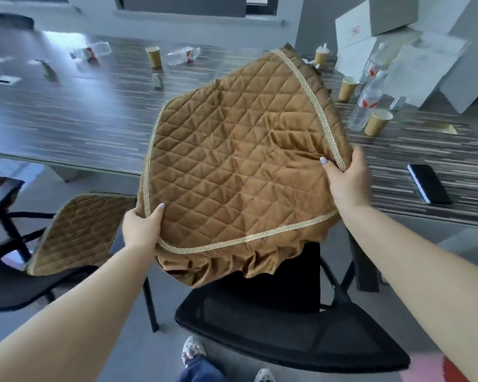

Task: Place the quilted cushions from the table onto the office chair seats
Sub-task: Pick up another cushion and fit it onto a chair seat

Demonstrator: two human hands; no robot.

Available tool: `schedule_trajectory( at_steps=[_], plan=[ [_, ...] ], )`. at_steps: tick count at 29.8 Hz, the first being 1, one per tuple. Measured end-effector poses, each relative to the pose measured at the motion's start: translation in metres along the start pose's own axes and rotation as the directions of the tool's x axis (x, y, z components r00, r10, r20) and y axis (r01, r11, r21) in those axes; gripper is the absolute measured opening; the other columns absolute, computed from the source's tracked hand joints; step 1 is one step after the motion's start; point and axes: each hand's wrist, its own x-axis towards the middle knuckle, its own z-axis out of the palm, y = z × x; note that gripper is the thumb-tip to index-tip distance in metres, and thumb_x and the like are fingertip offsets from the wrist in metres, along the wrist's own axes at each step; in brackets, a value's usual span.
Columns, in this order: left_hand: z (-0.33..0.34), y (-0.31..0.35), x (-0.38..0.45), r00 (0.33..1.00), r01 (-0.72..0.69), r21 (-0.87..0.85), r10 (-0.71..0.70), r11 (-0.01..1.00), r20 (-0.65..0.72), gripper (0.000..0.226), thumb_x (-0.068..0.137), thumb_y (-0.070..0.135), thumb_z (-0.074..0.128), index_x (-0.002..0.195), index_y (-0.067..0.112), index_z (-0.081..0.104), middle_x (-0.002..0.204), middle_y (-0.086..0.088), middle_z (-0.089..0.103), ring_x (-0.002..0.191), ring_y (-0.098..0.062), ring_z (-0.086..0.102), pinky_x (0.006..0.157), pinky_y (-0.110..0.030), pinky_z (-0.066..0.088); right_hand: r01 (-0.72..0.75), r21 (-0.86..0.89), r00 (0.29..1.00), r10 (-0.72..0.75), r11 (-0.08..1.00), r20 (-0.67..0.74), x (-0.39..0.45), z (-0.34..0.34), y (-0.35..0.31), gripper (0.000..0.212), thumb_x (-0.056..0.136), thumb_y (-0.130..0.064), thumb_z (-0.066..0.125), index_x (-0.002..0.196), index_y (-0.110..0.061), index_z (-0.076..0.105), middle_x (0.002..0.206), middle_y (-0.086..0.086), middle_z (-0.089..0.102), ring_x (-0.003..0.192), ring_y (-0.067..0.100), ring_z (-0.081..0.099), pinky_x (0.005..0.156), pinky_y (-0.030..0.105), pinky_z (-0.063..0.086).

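Observation:
A brown quilted cushion with gold braid and a ruffled edge hangs in the air, tilted, above a black mesh office chair. My left hand grips its near left corner and my right hand grips its right edge. The chair's seat is mostly hidden under the cushion; its backrest faces me. To the left, a second brown quilted cushion lies on the seat of another black chair.
The long striped table behind carries paper cups, plastic bottles, a black phone and white boxes at the far right. My feet stand on the grey floor behind the chair.

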Motion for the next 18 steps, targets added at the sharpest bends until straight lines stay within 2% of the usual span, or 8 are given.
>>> schedule_trajectory(
  at_steps=[2, 5, 7, 10, 11, 13, 16, 18],
  plan=[
    [-0.007, 0.002, -0.006, 1.000, 0.022, -0.040, -0.022, 0.999, -0.007, 0.060, 0.075, 0.048, 0.069, 0.119, 0.009, 0.060, 0.110, -0.009, 0.067, 0.101, -0.030, 0.064, 0.090, -0.045, 0.053, 0.068, 0.047, 0.997, -0.069, 0.997, 0.021, 0.008, -0.005, -0.014, 0.031, 0.085, -0.025, 0.066, 0.108, -0.010, 0.053, 0.104, 0.002, 0.064, 0.091, 0.019, 0.057, 0.078, 0.028, 0.042],
    [-0.016, 0.015, -0.015, 0.992, -0.027, -0.038, 0.022, 0.999, -0.128, 0.075, 0.066, 0.056, 0.067, 0.124, 0.009, 0.057, 0.118, -0.012, 0.065, 0.110, -0.032, 0.061, 0.097, -0.049, 0.048, 0.178, 0.094, 0.984, -0.180, 0.979, 0.006, 0.017, -0.013, -0.039, 0.032, 0.086, -0.020, 0.067, 0.108, -0.001, 0.054, 0.097, -0.001, 0.057, 0.088, 0.014, 0.052, 0.074, 0.018, 0.035],
    [-0.017, 0.036, -0.027, 0.966, -0.147, 0.024, 0.149, 0.989, -0.213, 0.068, 0.079, 0.042, 0.069, 0.133, 0.007, 0.050, 0.128, -0.015, 0.058, 0.120, -0.032, 0.053, 0.104, -0.045, 0.041, 0.261, 0.122, 0.965, -0.262, 0.958, -0.006, 0.020, -0.020, -0.053, 0.033, 0.085, -0.018, 0.068, 0.110, 0.001, 0.055, 0.096, -0.002, 0.055, 0.088, 0.013, 0.050, 0.071, 0.012, 0.034],
    [-0.012, 0.075, -0.047, 0.889, -0.406, 0.083, 0.415, 0.910, -0.192, 0.054, 0.085, 0.030, 0.069, 0.131, 0.007, 0.051, 0.127, -0.014, 0.054, 0.122, -0.028, 0.049, 0.103, -0.036, 0.037, 0.381, 0.099, 0.922, -0.385, 0.919, 0.029, 0.018, -0.027, -0.066, 0.032, 0.085, -0.017, 0.069, 0.110, -0.001, 0.056, 0.094, -0.004, 0.056, 0.084, 0.011, 0.051, 0.063, -0.002, 0.031],
    [-0.011, 0.089, -0.055, 0.838, -0.504, 0.114, 0.517, 0.856, -0.174, 0.051, 0.085, 0.028, 0.069, 0.130, 0.009, 0.052, 0.126, -0.012, 0.054, 0.121, -0.027, 0.048, 0.103, -0.036, 0.036, 0.430, 0.090, 0.899, -0.435, 0.899, 0.053, 0.016, -0.028, -0.069, 0.032, 0.085, -0.017, 0.069, 0.110, -0.002, 0.057, 0.094, -0.005, 0.058, 0.083, 0.011, 0.052, 0.062, -0.002, 0.032],
    [-0.007, 0.115, -0.069, 0.689, -0.697, 0.168, 0.716, 0.697, -0.111, 0.050, 0.083, 0.028, 0.071, 0.128, 0.015, 0.054, 0.126, -0.009, 0.052, 0.123, -0.024, 0.044, 0.106, -0.041, 0.034, 0.546, 0.039, 0.829, -0.547, 0.837, 0.119, 0.013, -0.028, -0.071, 0.032, 0.083, -0.016, 0.070, 0.110, -0.005, 0.058, 0.095, -0.004, 0.061, 0.082, 0.013, 0.055, 0.063, 0.012, 0.036],
    [-0.006, 0.152, -0.087, 0.339, -0.899, 0.304, 0.941, 0.316, 0.024, 0.057, 0.079, 0.035, 0.071, 0.130, 0.019, 0.053, 0.134, -0.010, 0.048, 0.128, -0.026, 0.038, 0.111, -0.048, 0.030, 0.701, -0.052, 0.706, -0.681, 0.712, 0.197, 0.014, -0.034, -0.070, 0.029, 0.081, -0.013, 0.072, 0.105, -0.005, 0.060, 0.092, 0.005, 0.065, 0.081, 0.024, 0.062, 0.067, 0.023, 0.036],
    [-0.006, 0.172, -0.096, 0.105, -0.911, 0.410, 0.982, 0.032, 0.157, 0.061, 0.079, 0.039, 0.069, 0.133, 0.019, 0.051, 0.138, -0.011, 0.048, 0.131, -0.028, 0.037, 0.113, -0.054, 0.024, 0.780, -0.118, 0.623, -0.746, 0.615, 0.234, 0.017, -0.039, -0.071, 0.027, 0.079, -0.013, 0.070, 0.103, -0.006, 0.060, 0.092, 0.009, 0.067, 0.086, 0.031, 0.064, 0.073, 0.031, 0.043]
  ],
)
